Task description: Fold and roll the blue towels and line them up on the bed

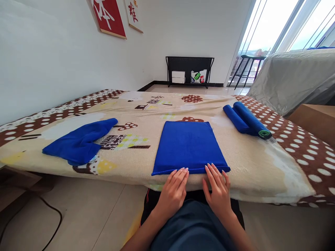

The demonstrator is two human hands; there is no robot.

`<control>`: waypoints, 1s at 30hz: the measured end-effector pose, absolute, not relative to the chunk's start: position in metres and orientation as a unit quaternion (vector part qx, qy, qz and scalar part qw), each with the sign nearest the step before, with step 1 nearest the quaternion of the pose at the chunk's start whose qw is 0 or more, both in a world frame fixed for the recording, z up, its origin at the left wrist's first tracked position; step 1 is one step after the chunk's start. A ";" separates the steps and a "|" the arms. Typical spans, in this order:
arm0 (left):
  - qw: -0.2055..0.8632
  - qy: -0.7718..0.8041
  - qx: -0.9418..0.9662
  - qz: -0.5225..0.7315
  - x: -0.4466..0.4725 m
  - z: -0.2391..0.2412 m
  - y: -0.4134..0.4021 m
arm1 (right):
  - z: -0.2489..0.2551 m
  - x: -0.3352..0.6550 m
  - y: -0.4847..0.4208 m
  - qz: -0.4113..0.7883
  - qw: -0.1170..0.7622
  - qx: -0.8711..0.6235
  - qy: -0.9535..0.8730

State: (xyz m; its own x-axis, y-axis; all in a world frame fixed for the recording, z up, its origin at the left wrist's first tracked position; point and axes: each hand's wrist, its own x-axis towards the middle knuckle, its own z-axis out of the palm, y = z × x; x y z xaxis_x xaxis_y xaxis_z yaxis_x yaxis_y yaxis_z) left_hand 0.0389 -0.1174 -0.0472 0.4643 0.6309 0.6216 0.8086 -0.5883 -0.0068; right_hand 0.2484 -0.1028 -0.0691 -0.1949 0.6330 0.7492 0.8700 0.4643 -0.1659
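A folded blue towel (188, 144) lies flat on the patterned blanket (146, 115) right in front of me. My left hand (174, 190) and my right hand (217, 188) rest side by side at the blanket's near edge. Their fingers are stretched out flat, and the fingertips touch the towel's near edge. Neither hand holds anything. A loose, crumpled blue towel (80, 143) lies to the left. Two rolled blue towels (247, 120) lie together at the right.
The blanket covers a low bed against the white wall. A covered sofa (293, 78) stands at the right. A black rack (190, 71) with boxes sits by the far wall, a stool (248, 68) by the window. A cable (52, 216) runs on the floor.
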 end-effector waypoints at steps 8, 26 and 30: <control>0.128 -0.425 -0.865 -0.232 0.051 -0.058 -0.114 | -0.074 0.236 -0.104 -0.109 0.327 -0.412 -0.844; 0.200 -0.435 -0.801 -0.360 -0.063 -0.075 -0.099 | -0.081 0.323 -0.084 -0.128 0.381 -0.466 -0.788; 0.161 -0.436 -0.807 -0.365 -0.073 -0.071 -0.097 | -0.080 0.343 -0.079 -0.129 0.388 -0.485 -0.773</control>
State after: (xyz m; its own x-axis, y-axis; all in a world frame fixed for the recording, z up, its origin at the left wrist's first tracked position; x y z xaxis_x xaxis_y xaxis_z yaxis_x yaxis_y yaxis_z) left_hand -0.0731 -0.0966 -0.0715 0.3534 0.5851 0.7299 0.8208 -0.5683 0.0581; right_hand 0.3429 -0.0786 -0.0804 -0.2280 0.6506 0.7244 0.8502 0.4956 -0.1775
